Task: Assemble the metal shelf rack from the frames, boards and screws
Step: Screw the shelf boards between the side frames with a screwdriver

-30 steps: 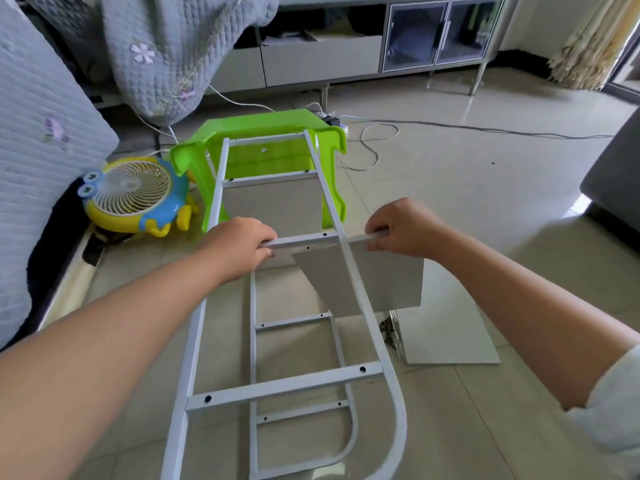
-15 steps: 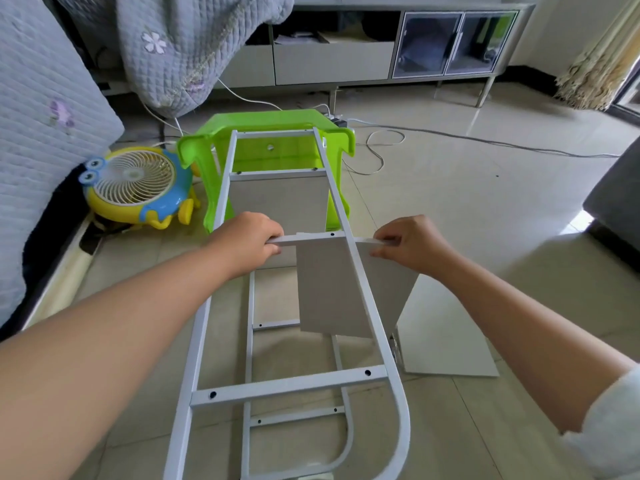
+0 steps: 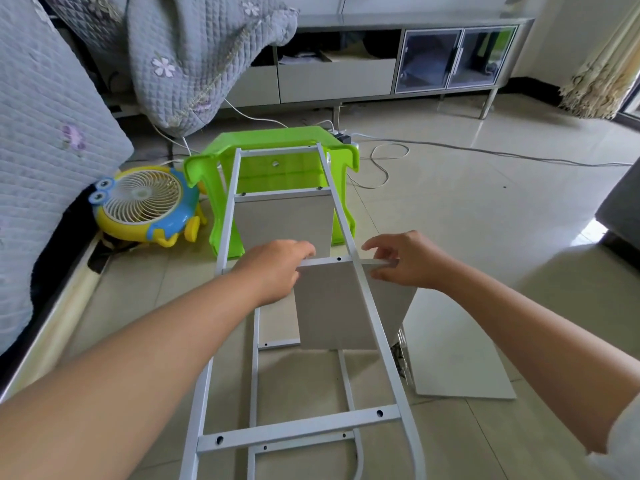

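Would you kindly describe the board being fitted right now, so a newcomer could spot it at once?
Find the white metal frame leaning on the green stool. At its middle crossbar hangs a grey board, its top edge held by the left hand and right hand. Unlike the board lying flat on the floor, it hangs tilted through the frame.

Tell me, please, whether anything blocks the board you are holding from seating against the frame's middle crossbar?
Nothing visible does. The board already has its top edge at the crossbar, held by the left hand and right hand. The frame's side rail crosses in front of it without obstructing it.
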The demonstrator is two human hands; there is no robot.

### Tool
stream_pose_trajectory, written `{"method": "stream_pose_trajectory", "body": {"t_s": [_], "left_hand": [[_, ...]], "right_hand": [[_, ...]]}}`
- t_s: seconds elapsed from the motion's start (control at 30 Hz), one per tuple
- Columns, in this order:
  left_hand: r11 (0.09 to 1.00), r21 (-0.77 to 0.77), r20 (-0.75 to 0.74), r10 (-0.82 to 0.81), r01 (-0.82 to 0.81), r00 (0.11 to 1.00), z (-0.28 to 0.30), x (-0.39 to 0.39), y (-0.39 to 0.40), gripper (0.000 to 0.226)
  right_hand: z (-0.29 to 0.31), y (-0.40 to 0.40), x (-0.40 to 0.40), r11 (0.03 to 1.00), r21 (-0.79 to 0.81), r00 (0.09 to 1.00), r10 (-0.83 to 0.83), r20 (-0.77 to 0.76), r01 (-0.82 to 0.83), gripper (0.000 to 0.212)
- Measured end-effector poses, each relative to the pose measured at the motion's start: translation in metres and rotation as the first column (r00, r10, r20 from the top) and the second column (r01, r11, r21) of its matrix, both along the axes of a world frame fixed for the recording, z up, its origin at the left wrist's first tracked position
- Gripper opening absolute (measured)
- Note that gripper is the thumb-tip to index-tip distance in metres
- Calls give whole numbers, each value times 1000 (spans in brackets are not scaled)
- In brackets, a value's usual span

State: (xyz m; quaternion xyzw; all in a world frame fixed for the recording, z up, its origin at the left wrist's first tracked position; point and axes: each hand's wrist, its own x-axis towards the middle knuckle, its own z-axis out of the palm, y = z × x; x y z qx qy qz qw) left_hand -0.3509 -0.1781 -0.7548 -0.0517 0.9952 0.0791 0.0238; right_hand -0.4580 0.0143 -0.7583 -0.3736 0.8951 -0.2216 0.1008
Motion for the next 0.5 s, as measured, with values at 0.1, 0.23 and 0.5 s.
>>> {"method": "stream_pose_trajectory", "body": {"t_s": [0.1, 0.23, 0.5], "left_hand": [[992, -121, -3, -30, 29, 1000, -4, -1, 2, 23], [986, -160, -14, -42, 40, 999, -4, 1, 1, 19], [990, -126, 26, -61, 64, 998, 8, -2, 0, 17]], "right_hand": [[2, 4, -6, 989, 145, 1000, 3, 2, -3, 48], [4, 15, -16, 929, 370, 999, -36, 21, 25, 24], [-7, 14, -21, 989, 114, 961, -116, 251, 90, 29]]}}
